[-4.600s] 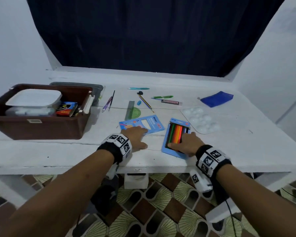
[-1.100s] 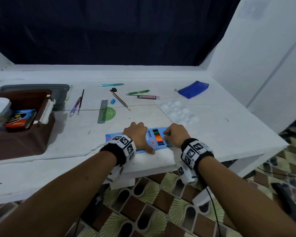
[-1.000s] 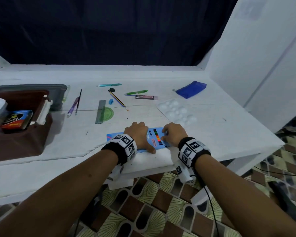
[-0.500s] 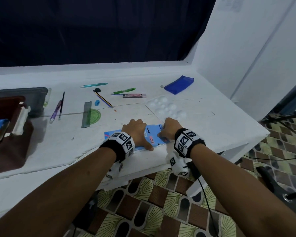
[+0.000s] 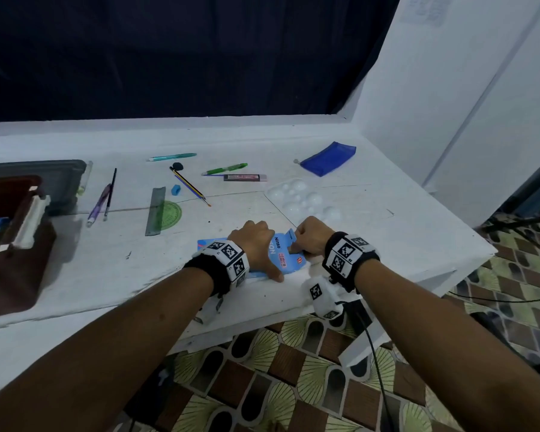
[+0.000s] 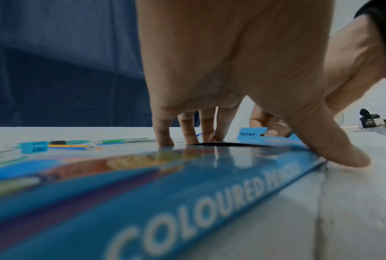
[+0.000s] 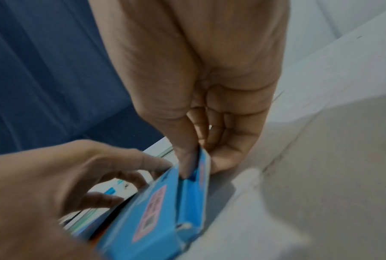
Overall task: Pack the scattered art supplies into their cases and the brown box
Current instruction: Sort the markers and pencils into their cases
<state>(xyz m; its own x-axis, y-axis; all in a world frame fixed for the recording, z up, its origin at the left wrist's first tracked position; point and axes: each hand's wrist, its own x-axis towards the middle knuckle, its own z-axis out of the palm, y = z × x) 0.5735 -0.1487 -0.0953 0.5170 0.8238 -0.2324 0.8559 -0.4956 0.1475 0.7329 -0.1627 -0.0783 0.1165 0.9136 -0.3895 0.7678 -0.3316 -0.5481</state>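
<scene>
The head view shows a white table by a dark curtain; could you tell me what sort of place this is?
Probably a home craft corner: pens and a paint palette scattered on a rough white table, over patterned floor tiles.

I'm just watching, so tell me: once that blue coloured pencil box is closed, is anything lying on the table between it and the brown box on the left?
Nothing visible blocks the way. The pencil box lies under both hands near the front edge; bare table runs left to the brown box. The ruler lies farther back.
</scene>
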